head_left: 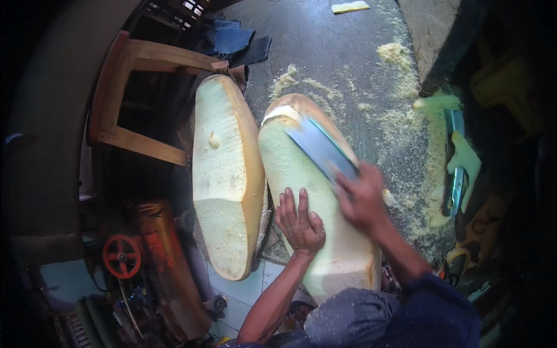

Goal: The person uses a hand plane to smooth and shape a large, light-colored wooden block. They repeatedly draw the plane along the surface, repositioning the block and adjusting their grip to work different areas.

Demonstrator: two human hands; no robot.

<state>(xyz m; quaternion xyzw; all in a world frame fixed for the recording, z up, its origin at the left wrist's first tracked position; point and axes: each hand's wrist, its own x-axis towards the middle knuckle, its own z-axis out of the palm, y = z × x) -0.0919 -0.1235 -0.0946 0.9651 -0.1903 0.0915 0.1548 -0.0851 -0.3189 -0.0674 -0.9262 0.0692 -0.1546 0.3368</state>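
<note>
A large pale foam block [293, 168] with a tan skin along its rim lies lengthwise in front of me. My left hand [299, 222] rests flat on its cut face, fingers spread. My right hand [363, 199] grips a wide blue-grey blade [320, 146] that lies slanted across the upper part of this block; the hand and blade are blurred. To the left lies a second, similar foam block [227, 174], cut face up, not touched by either hand.
Yellowish foam crumbs [400, 122] cover the grey floor to the upper right. A wooden frame [142, 98] stands at the left, a machine with a red handwheel [122, 256] below it. Another blade and foam scraps [458, 174] lie at the right.
</note>
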